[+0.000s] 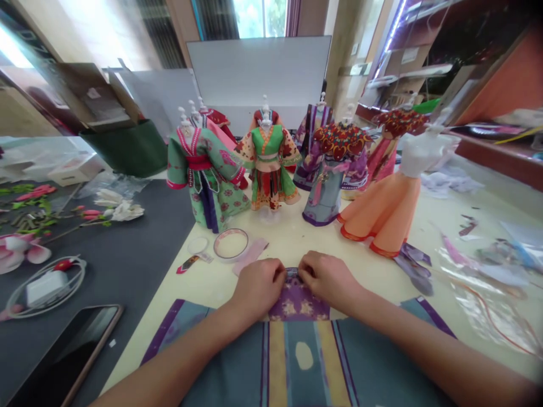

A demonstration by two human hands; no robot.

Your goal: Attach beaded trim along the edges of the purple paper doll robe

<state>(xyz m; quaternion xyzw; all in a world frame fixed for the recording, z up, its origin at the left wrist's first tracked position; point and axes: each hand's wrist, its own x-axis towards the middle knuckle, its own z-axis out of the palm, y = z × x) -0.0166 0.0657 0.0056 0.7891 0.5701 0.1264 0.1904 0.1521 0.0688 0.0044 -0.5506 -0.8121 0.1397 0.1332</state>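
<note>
My left hand (259, 284) and my right hand (328, 281) are both closed, pinching the far edge of a small purple patterned fabric piece (299, 302). A narrow patterned band (292, 272) shows along that edge, in the gap between my fingers. The fingertips themselves are partly hidden. Beneath my forearms a grey-blue cloth garment (237, 362) lies flat. It has yellow and purple stripes and an oval opening in the middle. The purple piece meets or overlaps its far edge; I cannot tell whether they are joined.
Doll-sized dresses, among them a green robe (212, 152) and an orange skirt (382, 209), stand beyond my hands. A tape roll (231, 244) lies left of centre. On the dark left surface are a phone (63, 362) and a charger (46, 286). Plastic bags (492, 316) lie right.
</note>
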